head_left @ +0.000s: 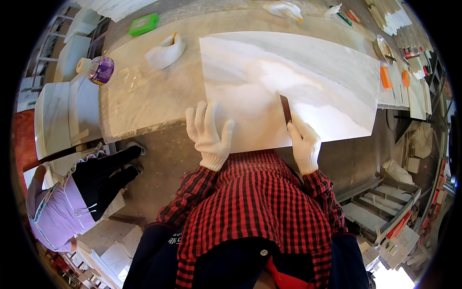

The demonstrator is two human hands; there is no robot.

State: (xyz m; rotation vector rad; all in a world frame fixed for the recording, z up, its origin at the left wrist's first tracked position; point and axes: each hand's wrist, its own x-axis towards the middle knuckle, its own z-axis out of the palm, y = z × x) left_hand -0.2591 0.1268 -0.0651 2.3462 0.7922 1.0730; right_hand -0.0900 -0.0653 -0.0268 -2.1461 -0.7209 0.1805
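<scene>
**Marble slab under a flat hand and a narrow blade**

Marble, white with grey-brown veining, makes up the large rectangular slab point(288, 86) lying flat on the stone-topped workbench point(144, 96), its near edge just over the bench's front. The person stands close against it in a red-and-black checked shirt, both hands in white knit gloves.

The left hand point(209, 135) lies open, fingers spread, palm down at the slab's near left corner; it grips nothing and only presses. The right hand point(304, 142) is closed around the lower end of a narrow dark brown flat tool point(285, 108), seemingly a scraper or rubbing block, whose upper end rests on the slab's face. The tool stands out beyond the fingers, away from the body, so the working end meets the stone just past the grip, near the front edge and right of the slab's middle.

To my eye, doing this well means keeping the tool low and flat so its edge does not dig in, with even pressure and short strokes, while the spread left hand steadies the slab against sliding. Whether the tool's tip lies fully flat I cannot tell.

Farther off on the bench lie a crumpled white glove point(166, 52), a purple-capped jar point(100, 70) and a green box point(143, 24). Another person in a lilac top point(57, 212) crouches at the left.
</scene>
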